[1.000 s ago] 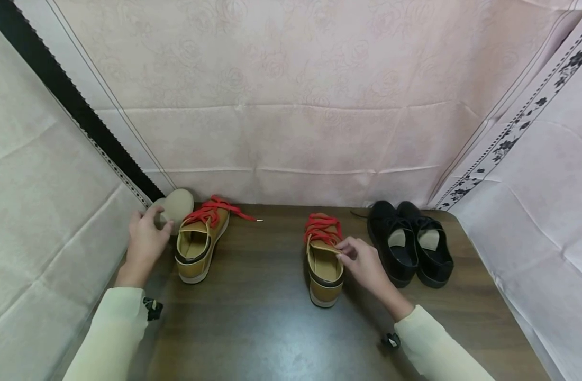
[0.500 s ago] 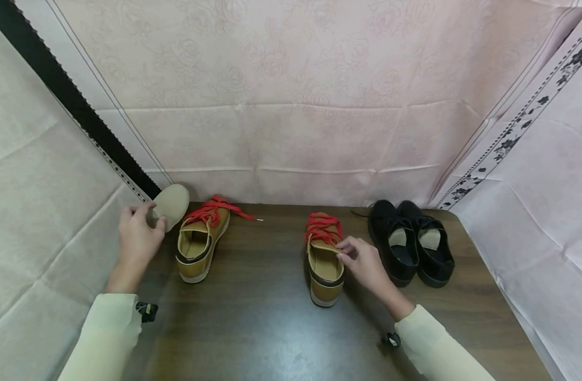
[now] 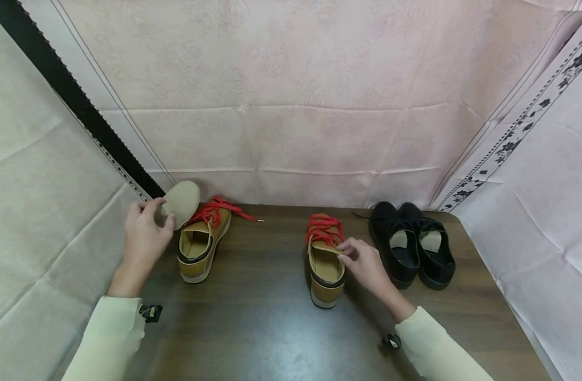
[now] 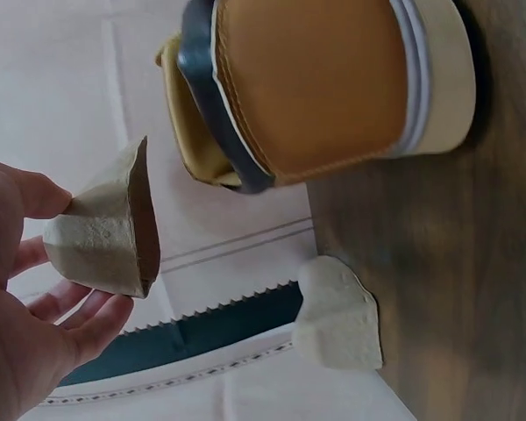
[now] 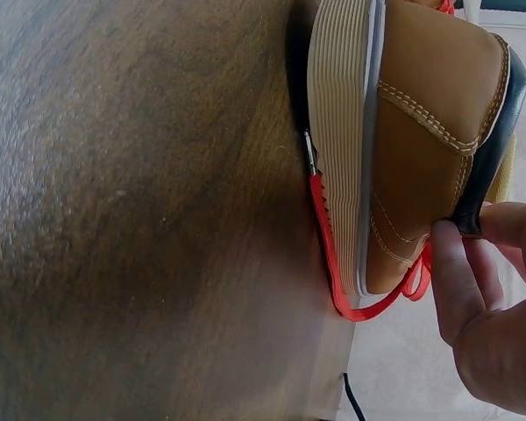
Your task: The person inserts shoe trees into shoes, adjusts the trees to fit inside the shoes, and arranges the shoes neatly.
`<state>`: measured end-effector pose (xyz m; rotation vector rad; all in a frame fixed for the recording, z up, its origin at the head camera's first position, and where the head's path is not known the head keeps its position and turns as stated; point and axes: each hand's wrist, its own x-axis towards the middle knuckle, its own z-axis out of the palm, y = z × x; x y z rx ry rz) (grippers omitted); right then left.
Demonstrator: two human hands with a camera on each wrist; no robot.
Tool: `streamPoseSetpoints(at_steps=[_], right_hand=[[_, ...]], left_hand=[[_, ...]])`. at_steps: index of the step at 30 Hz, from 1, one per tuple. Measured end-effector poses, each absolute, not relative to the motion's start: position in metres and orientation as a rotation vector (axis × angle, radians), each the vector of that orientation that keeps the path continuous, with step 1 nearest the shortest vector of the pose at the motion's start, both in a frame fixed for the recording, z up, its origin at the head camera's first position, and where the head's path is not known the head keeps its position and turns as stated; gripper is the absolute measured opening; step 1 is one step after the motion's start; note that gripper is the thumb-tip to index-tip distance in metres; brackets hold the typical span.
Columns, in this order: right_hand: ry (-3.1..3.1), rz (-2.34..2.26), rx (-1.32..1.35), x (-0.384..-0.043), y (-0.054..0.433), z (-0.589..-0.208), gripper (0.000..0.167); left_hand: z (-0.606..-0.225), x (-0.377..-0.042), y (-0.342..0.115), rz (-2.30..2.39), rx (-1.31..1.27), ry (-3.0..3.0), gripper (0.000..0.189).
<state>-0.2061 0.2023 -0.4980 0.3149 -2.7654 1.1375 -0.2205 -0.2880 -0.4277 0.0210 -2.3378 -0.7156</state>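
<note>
shell (image 4: 96,241) pinched in left hand (image 3: 143,235) — right hand (image 3: 367,265) pinches tan shoe (image 3: 327,293) at collar (image 5: 501,123)

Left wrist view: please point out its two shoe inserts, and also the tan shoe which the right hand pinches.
Held insert (image 4: 92,232), left wrist view, on its outer wall.
Other insert (image 4: 336,316), left wrist view, on its pale face.
Tan shoe (image 5: 421,132), right wrist view, on its side.

A cloth (image 3: 281,106) hangs behind the table (image 3: 253,328). On the table, a first shoe (image 3: 201,242) stands left, a second shoe (image 3: 326,264) mid-table, and two paired shoes (image 3: 411,251) right. The left hand (image 3: 145,233) holds an insert (image 3: 182,203) left of the first shoe's front; another insert (image 4: 336,316) lies on the table near the cloth.
</note>
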Motion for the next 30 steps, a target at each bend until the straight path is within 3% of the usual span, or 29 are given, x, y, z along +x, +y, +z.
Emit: streamPoseSetpoints(at_steps=[30], right_hand=[[-2.769,1.151,0.276,-0.206,0.202,-0.498,0.015]], left_hand=[[-0.418,-0.198,-0.203,-0.758,-0.292,-2.508,0.039]])
